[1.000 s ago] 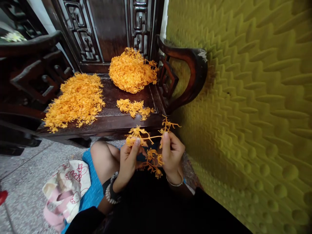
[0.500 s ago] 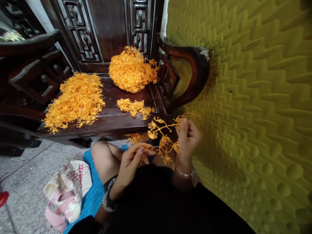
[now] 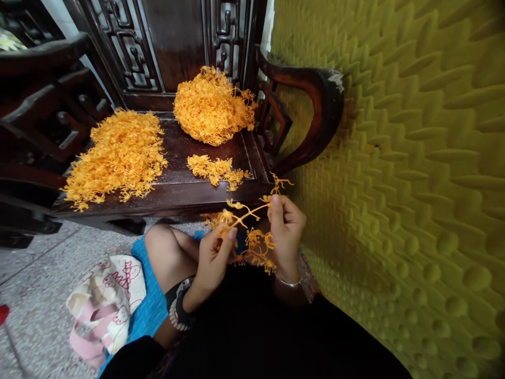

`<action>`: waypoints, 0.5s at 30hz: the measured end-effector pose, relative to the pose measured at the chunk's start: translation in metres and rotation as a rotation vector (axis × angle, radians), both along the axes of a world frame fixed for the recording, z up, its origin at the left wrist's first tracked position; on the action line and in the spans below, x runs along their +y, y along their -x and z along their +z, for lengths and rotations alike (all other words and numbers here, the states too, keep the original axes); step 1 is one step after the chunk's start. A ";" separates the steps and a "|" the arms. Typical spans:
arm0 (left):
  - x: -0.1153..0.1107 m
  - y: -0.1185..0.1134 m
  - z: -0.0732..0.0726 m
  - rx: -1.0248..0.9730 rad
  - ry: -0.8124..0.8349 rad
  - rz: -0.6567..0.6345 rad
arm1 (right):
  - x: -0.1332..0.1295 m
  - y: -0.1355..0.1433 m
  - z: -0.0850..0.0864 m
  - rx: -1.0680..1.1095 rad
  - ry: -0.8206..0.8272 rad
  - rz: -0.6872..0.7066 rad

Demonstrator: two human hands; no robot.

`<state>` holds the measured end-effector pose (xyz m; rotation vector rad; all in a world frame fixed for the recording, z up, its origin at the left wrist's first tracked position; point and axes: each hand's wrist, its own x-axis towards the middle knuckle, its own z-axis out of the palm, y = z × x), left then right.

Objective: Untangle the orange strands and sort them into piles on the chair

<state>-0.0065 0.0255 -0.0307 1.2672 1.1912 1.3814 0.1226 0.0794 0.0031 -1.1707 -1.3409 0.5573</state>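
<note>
At the lower centre of the frame, both hands are working on an orange sprig (image 3: 246,215), which is stretching between them just in front of the chair seat (image 3: 173,169). The left hand (image 3: 211,258) is pinching the clustered end, its thumb closing toward the forefinger; the right hand (image 3: 287,229) is gripping the other end, thumb pressing on curled fingers. How tightly the hidden fingers are closing, the view is not showing. More orange strands (image 3: 258,242) are hanging below and between the hands; which hand is bearing them, I cannot tell. Loose pieces are lying in a small cluster (image 3: 213,169) at the upper centre, a round heap (image 3: 211,108) is resting behind it, and a broad heap (image 3: 118,155) is spreading at the upper left. In my judgement, sound handling is calling for light pinches close to the branching point, since the thin arms are looking easy to snap. Any pull should be running slowly along the stem, not across it, while the hanging strands are staying clear of the fingertips, as their curled tips are seemingly inviting tangles.
</note>
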 end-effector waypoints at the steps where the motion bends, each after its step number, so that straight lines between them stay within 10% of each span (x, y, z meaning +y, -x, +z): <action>1: -0.003 -0.001 0.003 0.075 -0.052 -0.024 | 0.002 0.002 0.000 -0.021 -0.026 -0.040; 9: -0.026 0.006 0.014 0.167 -0.433 -0.081 | 0.054 -0.039 0.004 0.023 -0.211 -0.442; 15: 0.011 0.002 -0.008 -0.327 0.039 -0.060 | 0.037 -0.040 0.000 0.084 0.064 0.039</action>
